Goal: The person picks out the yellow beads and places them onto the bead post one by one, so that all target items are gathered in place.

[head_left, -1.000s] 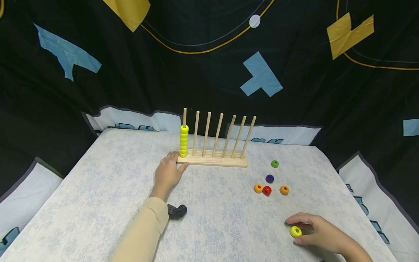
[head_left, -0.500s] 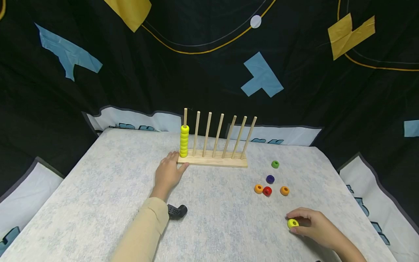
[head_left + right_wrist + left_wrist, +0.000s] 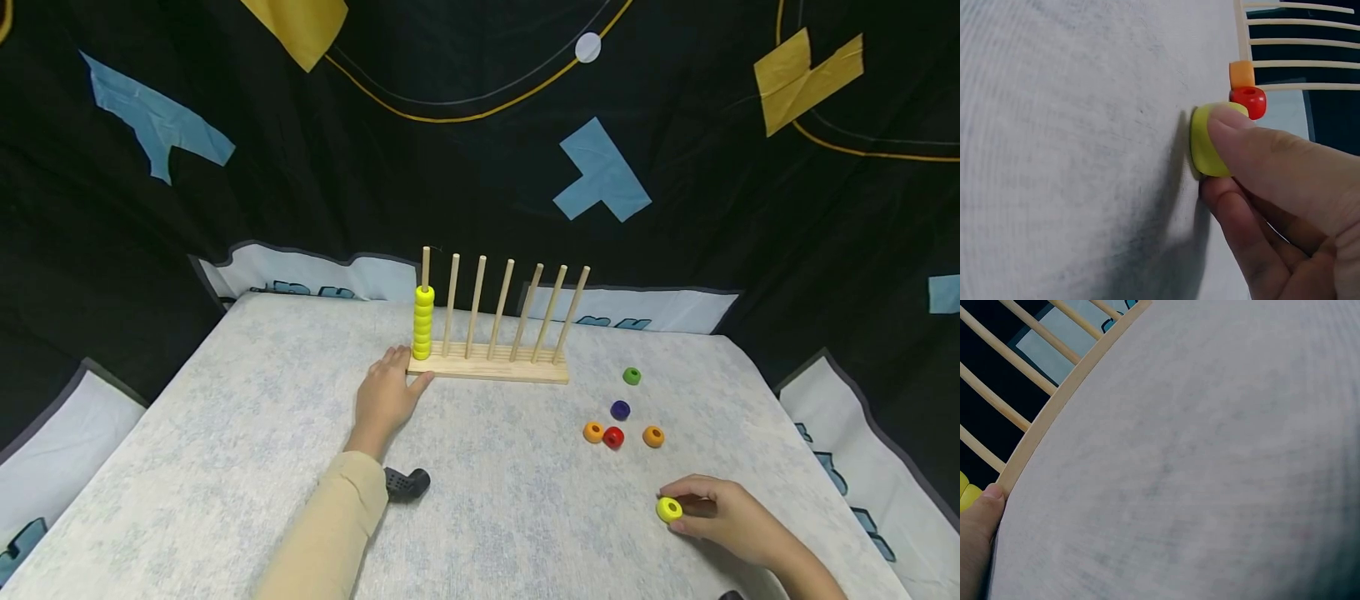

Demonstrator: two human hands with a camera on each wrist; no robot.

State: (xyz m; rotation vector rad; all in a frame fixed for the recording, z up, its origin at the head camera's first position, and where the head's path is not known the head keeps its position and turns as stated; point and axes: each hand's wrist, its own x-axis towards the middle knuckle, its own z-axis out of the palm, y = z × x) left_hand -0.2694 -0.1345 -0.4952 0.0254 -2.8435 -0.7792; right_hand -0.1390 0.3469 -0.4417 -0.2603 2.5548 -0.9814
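Observation:
A wooden abacus stand (image 3: pixel 487 367) with a row of upright pegs stands at the far middle of the table. Yellow beads (image 3: pixel 422 325) are stacked on its leftmost peg; the other pegs are bare. My left hand (image 3: pixel 384 396) holds the stand's left end, the thumb (image 3: pixel 992 495) on the base's front edge; its other fingertips are partly hidden. At the near right, my right hand (image 3: pixel 723 517) pinches a single yellow bead (image 3: pixel 669 510) between thumb and fingers. In the right wrist view this yellow bead (image 3: pixel 1205 147) is low, at the table surface, its hole side turned away.
Between the stand and my right hand lie loose beads: green (image 3: pixel 632 377), purple (image 3: pixel 620 410), red (image 3: pixel 613 437), and two orange ones, one orange bead (image 3: pixel 593 432) beside the red, another orange bead (image 3: pixel 653 437) farther right. A black curtain (image 3: pixel 450 183) hangs behind the table (image 3: pixel 510 483).
My right hand has moved a short way forward and left with the yellow bead, then nearly stopped. The left hand keeps its place on the stand.

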